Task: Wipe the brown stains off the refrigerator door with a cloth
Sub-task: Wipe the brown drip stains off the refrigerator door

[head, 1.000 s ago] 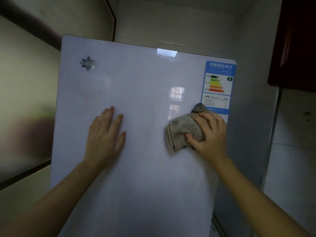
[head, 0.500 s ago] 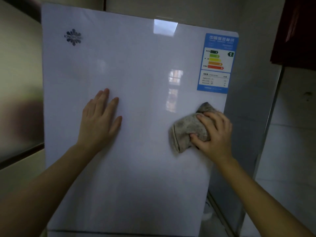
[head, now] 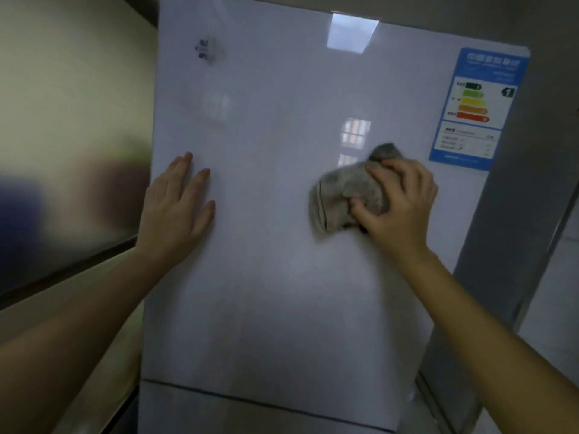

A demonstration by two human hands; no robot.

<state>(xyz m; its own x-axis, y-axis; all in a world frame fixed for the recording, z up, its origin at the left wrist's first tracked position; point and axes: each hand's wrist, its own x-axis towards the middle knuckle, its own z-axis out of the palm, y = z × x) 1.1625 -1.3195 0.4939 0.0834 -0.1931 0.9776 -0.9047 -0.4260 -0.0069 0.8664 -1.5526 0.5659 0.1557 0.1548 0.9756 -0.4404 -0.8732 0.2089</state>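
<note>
The glossy white refrigerator door (head: 282, 292) fills the middle of the view. My right hand (head: 399, 208) grips a crumpled grey-brown cloth (head: 341, 195) and presses it against the door's right half, just below and left of the blue energy label (head: 476, 108). My left hand (head: 177, 208) lies flat on the door near its left edge, fingers spread and pointing up. I can make out no brown stains on the door in this blurred frame.
A small brand logo (head: 206, 50) sits at the door's upper left. A seam (head: 266, 405) separates this door from a lower one. A frosted panel with a dark frame (head: 62, 136) stands to the left, and the grey fridge side (head: 513, 245) and a pale wall to the right.
The view has tilted down and shifted, so the door's lower seam now shows. My right hand with the cloth slid down and then slightly left on the door. My left hand stays flat.
</note>
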